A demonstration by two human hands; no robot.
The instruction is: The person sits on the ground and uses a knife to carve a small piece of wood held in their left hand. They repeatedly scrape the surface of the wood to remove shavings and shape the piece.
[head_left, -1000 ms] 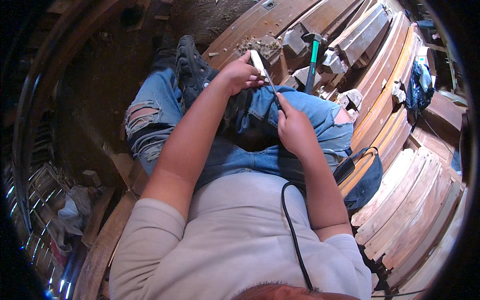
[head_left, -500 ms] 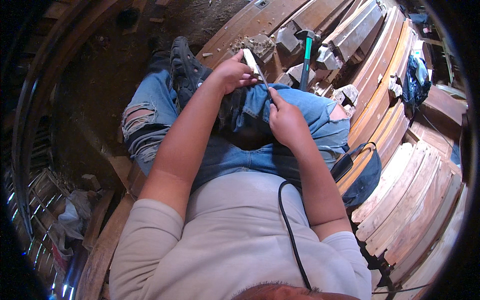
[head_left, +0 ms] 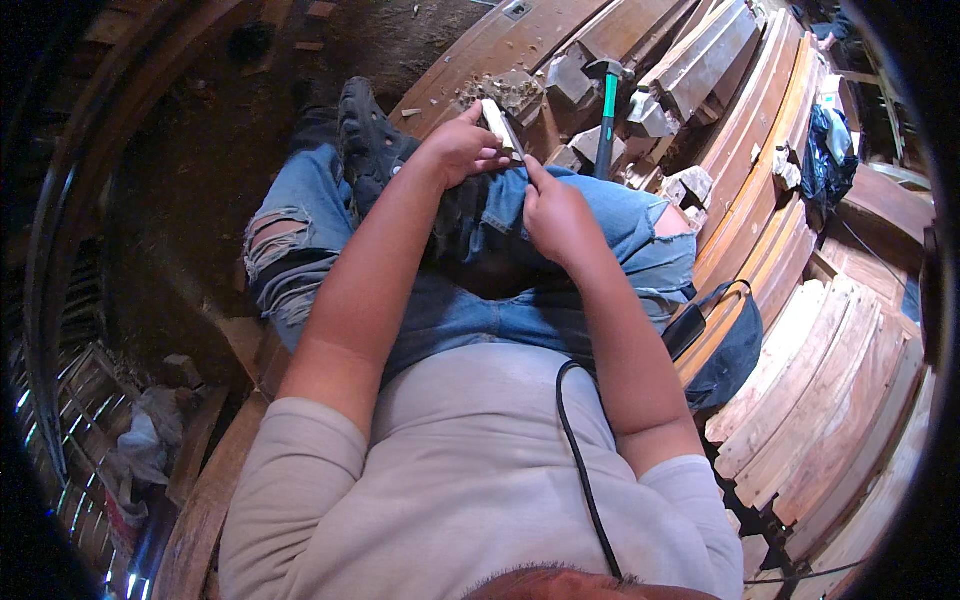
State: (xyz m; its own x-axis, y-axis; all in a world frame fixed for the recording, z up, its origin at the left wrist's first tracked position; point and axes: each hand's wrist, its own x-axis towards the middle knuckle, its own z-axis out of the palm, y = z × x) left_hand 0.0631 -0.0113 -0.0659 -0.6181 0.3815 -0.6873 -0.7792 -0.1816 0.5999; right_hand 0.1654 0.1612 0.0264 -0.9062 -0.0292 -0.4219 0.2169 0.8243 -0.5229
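Over my crossed legs in ripped jeans, my left hand grips a short, pale, narrow piece, perhaps wood, its far end sticking out past the fingers. My right hand is closed around a thin metal tool. A slim grey length of that tool lies along the right side of the pale piece. My right fist covers its handle, so I cannot tell whether it is a knife, a file or a chisel. Both hands are close together near the far knee.
A claw hammer with a green and black handle rests among wood offcuts just beyond my right knee. Long boards run along the right. Wood chips lie ahead, a dark plastic bag sits at far right, and stacked planks stand lower right.
My right hand has slid forward and slightly left along the pale piece, so less of the metal tool shows between the hands. The left hand has barely moved.
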